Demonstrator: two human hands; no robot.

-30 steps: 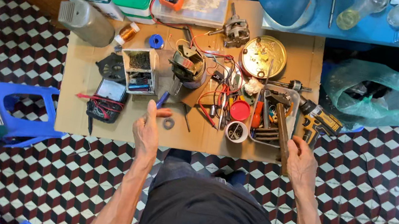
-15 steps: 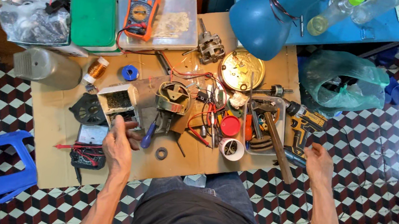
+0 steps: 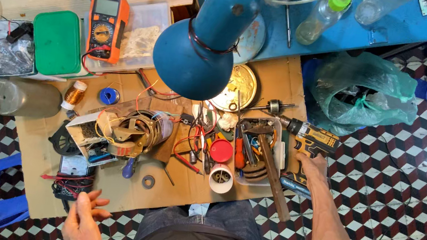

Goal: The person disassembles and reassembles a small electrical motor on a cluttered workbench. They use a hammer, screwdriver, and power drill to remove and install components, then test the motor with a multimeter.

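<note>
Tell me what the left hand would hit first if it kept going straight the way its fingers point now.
The left hand is open, fingers angled up and slightly right, over the cardboard edge. Straight on, it would probably first meet the small metal washer, with the blue-handled screwdriver close beside that line. Height above the table is unclear.

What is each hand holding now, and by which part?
The right hand grips the yellow-and-black cordless drill by its handle. The left hand holds nothing; its fingers are spread beside the small black meter.
</note>
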